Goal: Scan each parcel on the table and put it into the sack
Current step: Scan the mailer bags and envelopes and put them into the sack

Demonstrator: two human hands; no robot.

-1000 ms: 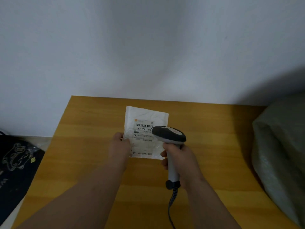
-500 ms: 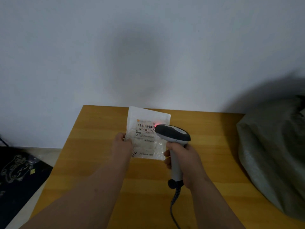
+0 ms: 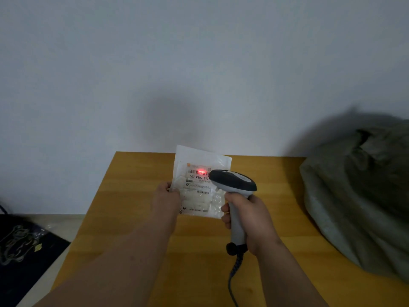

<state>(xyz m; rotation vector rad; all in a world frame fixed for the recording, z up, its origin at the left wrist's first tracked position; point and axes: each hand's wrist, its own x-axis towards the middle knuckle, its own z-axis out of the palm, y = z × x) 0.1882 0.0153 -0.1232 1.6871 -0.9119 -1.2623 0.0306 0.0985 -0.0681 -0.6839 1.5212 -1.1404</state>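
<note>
tabletop [image 3: 137,218]: wood, lower middle | sack [image 3: 358,196]: gray-green, right side, edge cut off, inside hidden | parcel [image 3: 200,196]: white, center, red light on its barcode | right hand [image 3: 252,220]: wrapped around scanner [image 3: 234,185] | left hand [image 3: 166,199]: pinching parcel's left edge
</note>
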